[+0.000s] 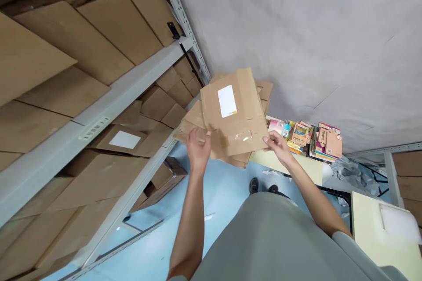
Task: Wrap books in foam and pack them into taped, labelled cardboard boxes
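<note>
A flattened cardboard box (235,125) with a white label (227,101) and shiny clear tape near its lower edge is held in front of me, tilted. My left hand (198,149) is closed at its lower left corner, thumb up against the edge, the fingers partly hidden by cardboard. With thumb and fingers, my right hand (278,145) pinches the lower right corner. More flattened cardboard (194,116) shows behind and below the sheet, fanned out to both sides; how much of it my hands bear I cannot tell.
Metal shelving (132,92) packed with cardboard boxes (105,30) runs along the left. A grey wall (296,44) rises ahead. Stacks of small colourful packages (329,140) sit on a pale yellow table (306,167) to the right. Another pale tabletop (372,228) stands nearer. The floor (227,189) is light blue.
</note>
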### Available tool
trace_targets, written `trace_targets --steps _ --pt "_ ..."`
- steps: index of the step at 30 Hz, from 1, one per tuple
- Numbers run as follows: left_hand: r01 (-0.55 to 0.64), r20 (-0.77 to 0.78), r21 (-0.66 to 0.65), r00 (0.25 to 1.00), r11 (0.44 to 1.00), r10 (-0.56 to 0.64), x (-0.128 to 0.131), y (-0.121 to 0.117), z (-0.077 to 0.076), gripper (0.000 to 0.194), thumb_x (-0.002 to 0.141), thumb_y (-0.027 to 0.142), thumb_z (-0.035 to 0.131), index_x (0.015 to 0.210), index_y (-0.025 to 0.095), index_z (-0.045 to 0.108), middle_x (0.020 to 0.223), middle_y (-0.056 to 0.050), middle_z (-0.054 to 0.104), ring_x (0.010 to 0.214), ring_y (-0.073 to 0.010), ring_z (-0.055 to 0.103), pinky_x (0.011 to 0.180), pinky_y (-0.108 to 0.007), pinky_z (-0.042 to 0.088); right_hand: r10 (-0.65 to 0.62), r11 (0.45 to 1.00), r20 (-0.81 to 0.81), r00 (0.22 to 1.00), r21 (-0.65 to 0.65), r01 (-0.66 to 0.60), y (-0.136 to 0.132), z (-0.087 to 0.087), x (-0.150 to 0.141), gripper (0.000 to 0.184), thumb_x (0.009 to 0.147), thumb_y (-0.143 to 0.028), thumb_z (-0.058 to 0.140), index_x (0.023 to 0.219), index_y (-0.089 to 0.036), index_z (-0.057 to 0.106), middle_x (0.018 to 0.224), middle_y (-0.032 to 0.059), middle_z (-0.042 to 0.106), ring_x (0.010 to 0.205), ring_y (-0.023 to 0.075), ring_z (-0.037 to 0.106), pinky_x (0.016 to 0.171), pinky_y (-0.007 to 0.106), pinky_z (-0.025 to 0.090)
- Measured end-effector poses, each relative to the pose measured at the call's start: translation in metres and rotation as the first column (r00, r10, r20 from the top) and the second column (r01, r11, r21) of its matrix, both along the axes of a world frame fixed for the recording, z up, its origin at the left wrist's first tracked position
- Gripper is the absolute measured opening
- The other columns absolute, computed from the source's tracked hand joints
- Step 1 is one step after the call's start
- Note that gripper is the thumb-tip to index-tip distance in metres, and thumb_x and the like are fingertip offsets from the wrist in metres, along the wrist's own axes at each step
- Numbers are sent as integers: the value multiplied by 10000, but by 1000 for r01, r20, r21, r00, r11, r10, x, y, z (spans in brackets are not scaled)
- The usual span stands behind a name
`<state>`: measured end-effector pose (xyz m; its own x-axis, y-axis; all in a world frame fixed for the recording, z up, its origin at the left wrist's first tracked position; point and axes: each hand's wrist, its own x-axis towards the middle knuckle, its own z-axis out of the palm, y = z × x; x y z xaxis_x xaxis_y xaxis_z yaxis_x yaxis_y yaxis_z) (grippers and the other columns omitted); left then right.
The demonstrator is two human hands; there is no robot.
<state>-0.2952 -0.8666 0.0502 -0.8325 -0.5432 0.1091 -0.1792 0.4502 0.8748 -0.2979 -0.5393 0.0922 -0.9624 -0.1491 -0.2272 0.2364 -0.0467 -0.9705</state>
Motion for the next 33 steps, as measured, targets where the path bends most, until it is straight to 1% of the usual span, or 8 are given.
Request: trace_targets --steps 4,7,11,16,20,24,28,33 --pt "201 -1 392 976 898 -219 -17 40 12 594 929 617 812 1346 208 703 1475 -192 769 1391 -364 729 1250 -535 559 -93 996 22 995 0 93 69 13 47 513 797 -751 917 986 -312 729 945 41 783 802 234 722 634 365 674" --pt "388 -112 492 916 779 -386 -25 99 30 554 931 685 808 1256 243 740 1381 -126 812 1352 -317 744 1201 -453 594 -212 977 48 976 7 212 124 19 88 557 774 -783 927 990 -309 730 882 48 772 752 243 720 626 377 642" --pt "545 -212 499 830 674 -515 -33 199 54 516 903 679 868 1176 257 754 1267 -64 819 1267 -249 745 1107 -345 607 -429 902 14 903 66 427 200 26 160 574 798 -778 940 930 -282 682 870 24 769 773 205 708 744 344 605" --pt "731 -240 546 605 410 -759 -19 357 64 554 773 651 988 1009 219 733 1027 -16 781 1040 -190 723 986 -292 582 -677 730 10 736 137 670 270 9 287 490 892 -702 909 979 -258 723 1015 58 830 968 245 766 917 385 617" --pt "879 -246 434 328 199 -912 44 487 58 554 794 695 939 949 220 700 925 -11 733 936 -191 700 886 -293 575 -900 429 6 436 195 882 304 -36 392 593 809 -747 926 1113 -261 773 1119 96 848 1063 292 794 1020 469 640" --pt "981 -212 170 -52 -89 -976 135 603 47 442 905 645 828 972 221 723 991 -43 763 960 -217 713 905 -325 588 -992 120 7 123 283 952 334 -86 488 731 740 -804 906 1200 -254 761 1217 152 848 1158 330 807 1061 530 646" --pt "908 -105 -169 -404 -384 -909 225 702 36 243 1012 469 726 1020 230 773 1204 -89 809 1137 -260 754 1031 -371 589 -995 -41 76 -65 283 958 365 -116 568 781 732 -835 860 1205 -225 743 1226 190 845 1157 339 819 1021 541 673" --pt "613 117 -429 -690 -663 -714 315 793 28 204 1089 322 643 1112 245 831 1306 -100 822 1164 -285 772 1056 -426 593 -967 -226 51 -250 283 932 408 -116 646 803 795 -833 813 1302 -216 724 1308 210 823 1131 325 812 1046 556 666"
